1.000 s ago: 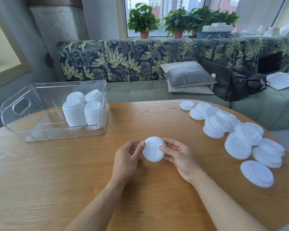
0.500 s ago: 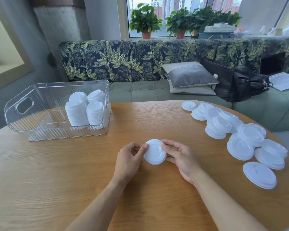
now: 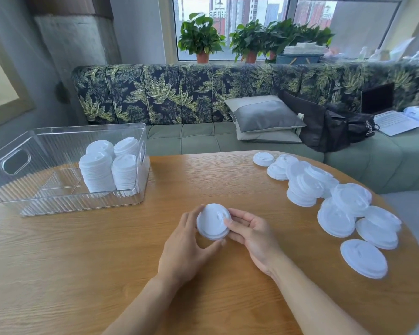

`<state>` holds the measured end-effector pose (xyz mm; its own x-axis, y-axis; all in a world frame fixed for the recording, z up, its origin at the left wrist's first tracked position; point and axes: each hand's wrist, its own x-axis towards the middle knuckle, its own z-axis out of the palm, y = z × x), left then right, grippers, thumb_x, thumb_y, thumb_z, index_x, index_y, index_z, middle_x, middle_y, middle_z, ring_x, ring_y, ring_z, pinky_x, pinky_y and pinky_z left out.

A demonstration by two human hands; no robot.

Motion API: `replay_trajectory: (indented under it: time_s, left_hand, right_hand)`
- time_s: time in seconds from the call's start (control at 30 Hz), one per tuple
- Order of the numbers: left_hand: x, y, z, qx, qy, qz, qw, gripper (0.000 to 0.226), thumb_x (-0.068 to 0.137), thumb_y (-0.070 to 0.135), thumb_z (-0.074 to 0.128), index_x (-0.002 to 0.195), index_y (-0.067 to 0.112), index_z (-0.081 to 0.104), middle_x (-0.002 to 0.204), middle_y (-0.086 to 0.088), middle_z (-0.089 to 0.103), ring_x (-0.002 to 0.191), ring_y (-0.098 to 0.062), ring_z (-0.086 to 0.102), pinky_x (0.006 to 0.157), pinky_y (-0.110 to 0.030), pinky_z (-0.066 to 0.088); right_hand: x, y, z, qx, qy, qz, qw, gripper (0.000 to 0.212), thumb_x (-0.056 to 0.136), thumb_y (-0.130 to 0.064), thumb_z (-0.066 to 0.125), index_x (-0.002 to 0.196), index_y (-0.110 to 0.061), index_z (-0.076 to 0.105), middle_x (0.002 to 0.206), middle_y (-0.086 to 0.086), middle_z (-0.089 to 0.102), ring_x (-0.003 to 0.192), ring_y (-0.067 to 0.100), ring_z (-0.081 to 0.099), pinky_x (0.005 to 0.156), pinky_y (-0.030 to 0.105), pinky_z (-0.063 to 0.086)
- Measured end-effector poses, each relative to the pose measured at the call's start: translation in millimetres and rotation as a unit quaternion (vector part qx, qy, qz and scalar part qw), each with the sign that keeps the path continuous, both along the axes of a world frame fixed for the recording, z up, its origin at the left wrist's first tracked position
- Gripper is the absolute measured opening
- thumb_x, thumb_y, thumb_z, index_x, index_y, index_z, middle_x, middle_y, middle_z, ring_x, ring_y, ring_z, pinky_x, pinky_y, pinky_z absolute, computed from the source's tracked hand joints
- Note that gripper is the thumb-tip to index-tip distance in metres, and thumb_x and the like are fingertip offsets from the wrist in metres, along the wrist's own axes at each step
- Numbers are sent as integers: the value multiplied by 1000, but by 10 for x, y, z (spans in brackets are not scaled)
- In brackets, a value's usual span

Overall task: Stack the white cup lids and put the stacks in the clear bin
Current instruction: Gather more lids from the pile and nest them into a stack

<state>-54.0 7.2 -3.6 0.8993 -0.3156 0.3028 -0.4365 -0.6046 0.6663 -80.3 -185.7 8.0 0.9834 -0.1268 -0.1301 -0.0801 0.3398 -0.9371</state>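
Note:
Both hands hold a small stack of white lids [image 3: 213,221] just above the middle of the round wooden table [image 3: 107,262]. My left hand [image 3: 186,245] curls around its left and lower edge, thumb under the rim. My right hand [image 3: 250,234] pinches its right edge with thumb and fingers. Several loose white lids [image 3: 336,201] lie scattered and overlapping along the table's right side. The clear bin [image 3: 34,189] stands at the table's back left, with several tall lid stacks [image 3: 109,169] in its right end.
Behind the table runs a green sofa with a leaf-print back [image 3: 203,97], grey cushions [image 3: 264,117], a black bag [image 3: 329,126] and a laptop [image 3: 392,119]. Potted plants [image 3: 201,37] line the windowsill. The table's right edge curves close to the loose lids.
The lids in my hands have tilted so the top faces the camera more. My left thumb has slid from the top rim to the lower edge. The view has shifted slightly.

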Motion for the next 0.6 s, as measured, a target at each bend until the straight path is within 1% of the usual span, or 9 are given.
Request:
replay_trajectory:
  time_s: [0.07, 0.13, 0.2, 0.27, 0.3, 0.33, 0.4, 0.43, 0.6]
  left_hand:
    - [52, -38, 2, 35, -38, 1, 999, 90, 79, 79, 64, 154, 40, 32, 140, 26, 46, 121, 1, 56, 89, -19, 47]
    - [119, -78, 5, 39, -50, 13, 998, 89, 82, 70, 70, 156, 34, 35, 140, 18, 51, 123, -6, 57, 96, -26, 49]
    - [202, -124, 9, 34, -52, 27, 998, 88, 82, 63, 75, 155, 32, 36, 141, 16, 52, 128, -9, 54, 102, -29, 48]
    - [311, -176, 5, 28, -50, 41, 997, 87, 83, 61, 76, 155, 30, 37, 145, 14, 52, 131, -10, 53, 105, -31, 47]
    - [374, -206, 3, 29, -48, 45, 997, 87, 84, 61, 75, 155, 29, 37, 147, 13, 52, 132, -11, 53, 105, -32, 47]
    - [442, -238, -3, 32, -48, 48, 997, 87, 84, 62, 75, 156, 29, 37, 148, 12, 52, 133, -11, 53, 105, -32, 47]
    - [594, -310, -21, 42, -50, 51, 997, 88, 84, 62, 75, 156, 28, 38, 151, 11, 52, 135, -12, 52, 105, -32, 46]
    - [678, -351, -28, 46, -51, 51, 996, 88, 85, 61, 75, 157, 27, 38, 152, 10, 52, 136, -13, 52, 105, -32, 45]
    - [1114, -580, -42, 49, -57, 48, 996, 88, 87, 63, 71, 158, 27, 35, 154, 6, 51, 137, -16, 51, 108, -32, 42]
  right_hand:
    - [40, 19, 7, 6, 5, -20, 1000, 33, 92, -16, 77, 124, -8, 70, 114, 9, 79, 111, 22, 74, 91, 34, 61]
    - [111, 38, 18, -6, 14, -85, 996, 28, 93, -21, 76, 119, -9, 72, 108, 7, 80, 105, 20, 76, 89, 32, 61]
    - [196, 10, 9, -109, 15, -170, 979, 19, 95, -25, 73, 112, -17, 74, 106, -2, 79, 103, 12, 74, 91, 27, 58]
    - [279, -66, -1, -252, 8, -215, 944, 13, 98, -26, 67, 110, -24, 73, 107, -12, 75, 105, 3, 69, 88, 12, 50]
    - [325, -111, -5, -302, 3, -220, 927, 14, 99, -24, 64, 111, -24, 71, 108, -14, 73, 107, 3, 66, 86, 9, 48]
    - [382, -158, -11, -343, -4, -222, 913, 16, 100, -22, 61, 114, -23, 70, 112, -14, 70, 110, 6, 65, 89, 11, 48]
    - [530, -256, -23, -426, -19, -229, 875, 21, 102, -21, 58, 120, -19, 67, 121, -9, 63, 118, 14, 58, 104, 28, 46]
    - [620, -303, -32, -468, -23, -235, 852, 23, 103, -22, 56, 123, -18, 66, 126, -7, 59, 123, 16, 53, 109, 33, 42]
    - [1216, -574, -46, -644, -2, -245, 724, 38, 103, -27, 53, 138, -14, 56, 151, 5, 44, 142, 25, 32, 120, 36, 23]
